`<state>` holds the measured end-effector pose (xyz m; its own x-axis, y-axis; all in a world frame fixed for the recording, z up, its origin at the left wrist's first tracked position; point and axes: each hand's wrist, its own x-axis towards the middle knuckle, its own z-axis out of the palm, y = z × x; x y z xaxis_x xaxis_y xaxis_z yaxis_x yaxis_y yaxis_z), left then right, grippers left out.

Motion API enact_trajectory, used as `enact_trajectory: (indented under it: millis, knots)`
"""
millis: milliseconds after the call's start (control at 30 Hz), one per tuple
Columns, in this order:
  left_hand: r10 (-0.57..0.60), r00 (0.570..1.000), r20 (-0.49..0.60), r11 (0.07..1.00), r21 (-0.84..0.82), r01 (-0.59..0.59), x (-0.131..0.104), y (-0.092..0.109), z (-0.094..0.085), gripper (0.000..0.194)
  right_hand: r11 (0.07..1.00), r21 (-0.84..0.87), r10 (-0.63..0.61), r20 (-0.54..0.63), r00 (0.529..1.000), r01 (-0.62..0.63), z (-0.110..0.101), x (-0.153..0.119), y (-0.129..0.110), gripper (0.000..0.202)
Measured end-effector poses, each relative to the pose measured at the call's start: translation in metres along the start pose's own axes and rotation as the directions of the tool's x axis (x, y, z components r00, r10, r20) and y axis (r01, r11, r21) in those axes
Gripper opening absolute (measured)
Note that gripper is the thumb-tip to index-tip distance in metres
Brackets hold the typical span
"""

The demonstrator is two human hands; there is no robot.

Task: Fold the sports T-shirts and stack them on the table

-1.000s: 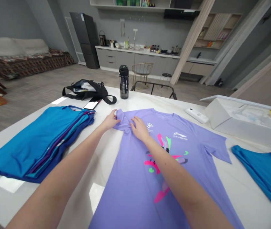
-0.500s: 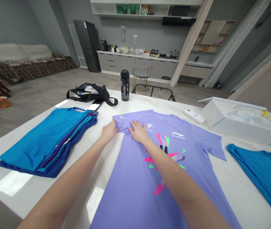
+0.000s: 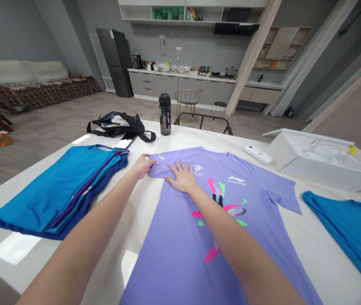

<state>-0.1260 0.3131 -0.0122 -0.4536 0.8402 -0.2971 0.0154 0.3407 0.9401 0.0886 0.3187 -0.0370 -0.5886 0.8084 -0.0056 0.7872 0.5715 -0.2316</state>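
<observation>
A purple T-shirt [image 3: 174,245] with a bright printed design lies spread face up, its collar toward the far side of the table. My left hand [image 3: 143,165] is closed on the hem of the sleeve at left, thumb and fingers pinching the cloth. On the upper chest, close to that sleeve, my right hand [image 3: 183,178] rests flat with its fingers spread. To the left is a stack of folded shirts [image 3: 50,182], bright blue on top. Another blue garment [image 3: 352,233] lies at the right, partly out of view.
Behind the stack are a black bag [image 3: 121,125] and a phone [image 3: 125,141]. A dark bottle [image 3: 165,114] stands near the far edge of the white table [image 3: 136,212]. Toward the right sit a white remote-like device [image 3: 258,155] and an open white box [image 3: 320,169].
My left hand has shifted outward to the left, and the sleeve now lies flatter and straighter. My right hand has slid slightly left, its fingers more spread.
</observation>
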Motion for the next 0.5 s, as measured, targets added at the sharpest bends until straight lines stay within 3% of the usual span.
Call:
enact_trajectory:
  millis: [300, 500]
  knots:
    - [0.172, 0.971, -0.163, 0.978, 0.142, -0.15, 0.039, 0.001, 0.024, 0.055, 0.999, 0.021, -0.027, -0.02, 0.999, 0.028, 0.001, -0.001, 0.002, 0.075]
    - [0.305, 0.924, -0.231, 0.926, 0.299, -0.231, 0.062, -0.005, 0.025, 0.047, 0.999, 0.038, -0.028, -0.043, 0.999, 0.029, 0.003, -0.002, 0.002, 0.069]
